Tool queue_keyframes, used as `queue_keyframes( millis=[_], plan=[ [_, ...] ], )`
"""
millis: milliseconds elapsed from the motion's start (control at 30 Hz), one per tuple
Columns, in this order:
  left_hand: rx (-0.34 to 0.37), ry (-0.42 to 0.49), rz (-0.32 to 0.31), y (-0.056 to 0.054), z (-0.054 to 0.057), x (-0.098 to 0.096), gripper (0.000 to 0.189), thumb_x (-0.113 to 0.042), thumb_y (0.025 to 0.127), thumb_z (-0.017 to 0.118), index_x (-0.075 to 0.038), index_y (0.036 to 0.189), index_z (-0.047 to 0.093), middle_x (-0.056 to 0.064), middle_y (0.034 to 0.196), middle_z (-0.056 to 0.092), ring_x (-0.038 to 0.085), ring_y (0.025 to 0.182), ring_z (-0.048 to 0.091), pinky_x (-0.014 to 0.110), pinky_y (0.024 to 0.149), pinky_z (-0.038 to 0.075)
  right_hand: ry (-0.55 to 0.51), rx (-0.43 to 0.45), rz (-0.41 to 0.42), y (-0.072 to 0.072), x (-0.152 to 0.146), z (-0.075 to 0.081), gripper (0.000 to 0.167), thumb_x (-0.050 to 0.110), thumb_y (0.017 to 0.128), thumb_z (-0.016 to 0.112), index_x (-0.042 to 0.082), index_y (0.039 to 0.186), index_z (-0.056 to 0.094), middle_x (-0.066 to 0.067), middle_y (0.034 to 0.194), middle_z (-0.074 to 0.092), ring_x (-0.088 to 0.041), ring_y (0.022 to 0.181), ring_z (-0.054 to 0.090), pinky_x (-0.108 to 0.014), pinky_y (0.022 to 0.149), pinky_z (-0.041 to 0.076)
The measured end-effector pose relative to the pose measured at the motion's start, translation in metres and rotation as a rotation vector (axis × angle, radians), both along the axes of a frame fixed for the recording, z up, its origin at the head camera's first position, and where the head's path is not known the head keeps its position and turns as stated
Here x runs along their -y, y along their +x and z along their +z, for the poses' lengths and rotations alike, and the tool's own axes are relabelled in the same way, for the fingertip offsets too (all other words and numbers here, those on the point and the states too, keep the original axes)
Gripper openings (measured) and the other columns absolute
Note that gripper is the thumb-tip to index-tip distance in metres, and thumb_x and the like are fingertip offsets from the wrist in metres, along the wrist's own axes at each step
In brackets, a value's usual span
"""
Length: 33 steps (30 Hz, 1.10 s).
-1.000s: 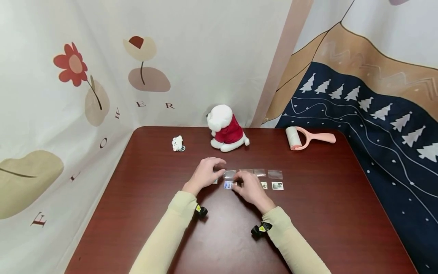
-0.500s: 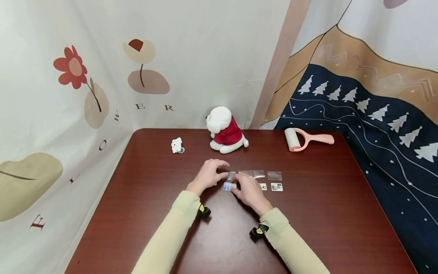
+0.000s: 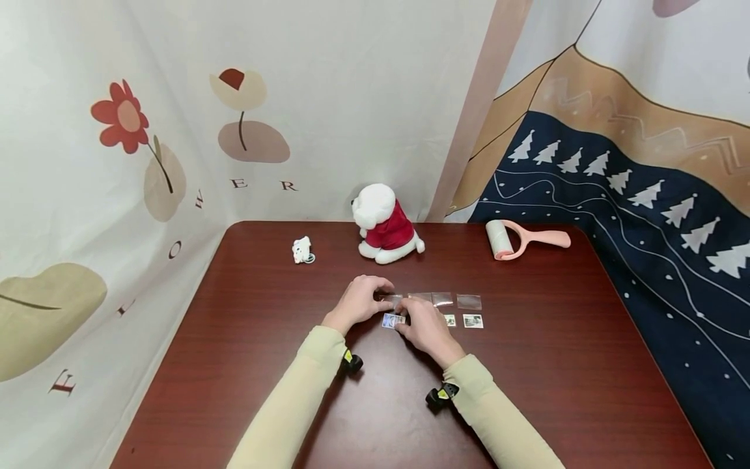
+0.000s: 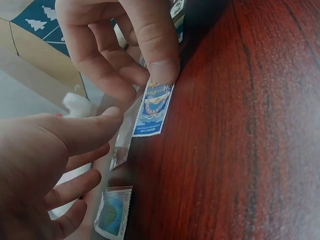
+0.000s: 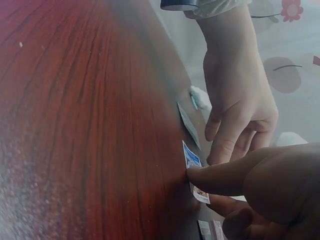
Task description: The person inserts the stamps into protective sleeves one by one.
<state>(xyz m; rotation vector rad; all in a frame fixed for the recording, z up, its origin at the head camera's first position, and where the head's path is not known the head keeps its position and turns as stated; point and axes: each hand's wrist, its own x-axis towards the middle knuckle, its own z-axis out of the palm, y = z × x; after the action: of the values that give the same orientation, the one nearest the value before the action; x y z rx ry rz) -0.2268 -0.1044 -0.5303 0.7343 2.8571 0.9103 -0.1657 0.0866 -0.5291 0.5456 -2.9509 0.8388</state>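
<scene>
A blue postage stamp (image 4: 153, 112) is pinched at one end by my right hand (image 3: 429, 327), its thumb lying over the printed face. Its far end, low over the table, shows in the left wrist view. Behind it lies a small clear sleeve (image 4: 123, 137). My left hand (image 3: 359, 301) is beside that sleeve with fingers loosely bent and holds nothing; whether the fingertips touch the sleeve I cannot tell. Nearer the left wrist camera is another stamp in a clear sleeve (image 4: 115, 214), hidden by the left hand in the head view.
To the right are more clear sleeves (image 3: 469, 301) and stamps (image 3: 472, 321), laid out in two rows. Along the back of the brown table (image 3: 263, 312) stand a small white object (image 3: 302, 250), a plush dog in red (image 3: 387, 228) and a pink lint roller (image 3: 527, 240).
My left hand has shifted slightly right, closer to the right hand and the sleeve behind the blue stamp. My right hand stays at the stamp with only a small movement.
</scene>
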Motion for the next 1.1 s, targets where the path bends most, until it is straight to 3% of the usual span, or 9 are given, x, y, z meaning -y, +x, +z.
queue_keyframes(
  millis=[333,600,800,1100],
  plan=[
    [-0.019,-0.041,-0.001,-0.001,-0.003,-0.001,0.030,-0.021,0.084,0.091,-0.015,0.111,0.079,-0.002,0.105,0.077,0.019,0.100,0.069,0.040,0.093,0.054,0.003,0.043,0.005,-0.002,-0.002,0.003,0.017,0.013,0.081,0.088,0.018,0.090,0.075,0.011,0.076,0.062,-0.011,0.070,0.059,-0.033,0.061,0.047],
    [-0.018,-0.049,0.016,-0.003,-0.003,-0.001,0.029,-0.023,0.083,0.092,-0.018,0.108,0.080,-0.005,0.100,0.077,0.017,0.098,0.069,0.039,0.092,0.054,-0.050,0.046,0.040,-0.004,-0.005,0.006,0.014,0.012,0.083,0.087,0.020,0.084,0.076,0.013,0.071,0.064,-0.007,0.068,0.058,-0.030,0.063,0.048],
    [-0.005,-0.079,0.013,-0.004,-0.002,-0.002,0.028,-0.024,0.083,0.092,-0.019,0.109,0.080,-0.005,0.099,0.076,0.016,0.098,0.069,0.038,0.092,0.055,-0.086,0.063,0.051,-0.008,-0.013,0.012,0.011,0.012,0.086,0.085,0.020,0.082,0.078,0.012,0.073,0.068,-0.007,0.071,0.062,-0.029,0.068,0.051],
    [-0.014,-0.125,-0.005,-0.005,-0.003,-0.002,0.021,-0.024,0.087,0.088,-0.021,0.107,0.081,-0.009,0.097,0.078,0.017,0.101,0.069,0.041,0.092,0.054,-0.161,0.023,0.026,-0.012,-0.023,0.021,0.009,0.010,0.087,0.085,0.018,0.085,0.080,0.003,0.090,0.072,-0.012,0.079,0.068,-0.033,0.074,0.054]
  ],
)
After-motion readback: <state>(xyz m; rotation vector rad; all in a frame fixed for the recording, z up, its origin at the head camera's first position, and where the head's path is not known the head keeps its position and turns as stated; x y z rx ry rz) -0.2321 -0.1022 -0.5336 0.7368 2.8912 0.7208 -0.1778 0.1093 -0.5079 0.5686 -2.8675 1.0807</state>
